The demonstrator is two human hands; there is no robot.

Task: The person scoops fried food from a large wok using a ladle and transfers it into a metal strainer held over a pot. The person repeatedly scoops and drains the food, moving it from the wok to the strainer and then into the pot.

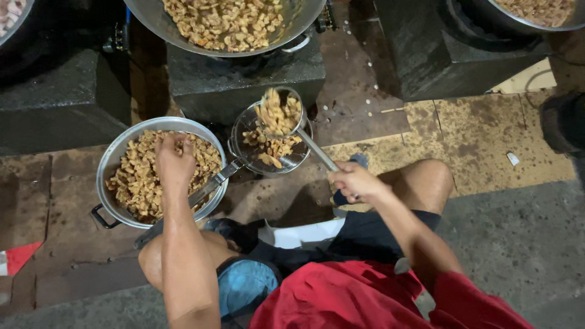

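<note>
Stained floor (487,140), two hands: left hand (173,161) in one pot (109,161), right hand (356,181) gripping one ladle (286,116)

We list: pot (109,159) at left, fried pieces (137,180) in it, left hand (175,161) over them. Strainer (244,125) just right of pot, its handle (201,195) across the pot's rim. Ladle (279,113) above strainer, held by right hand (354,181). Wok (152,18) behind, on stove (244,79).

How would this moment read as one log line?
left hand: in pot of fried pieces | right hand: holds ladle over strainer
</note>
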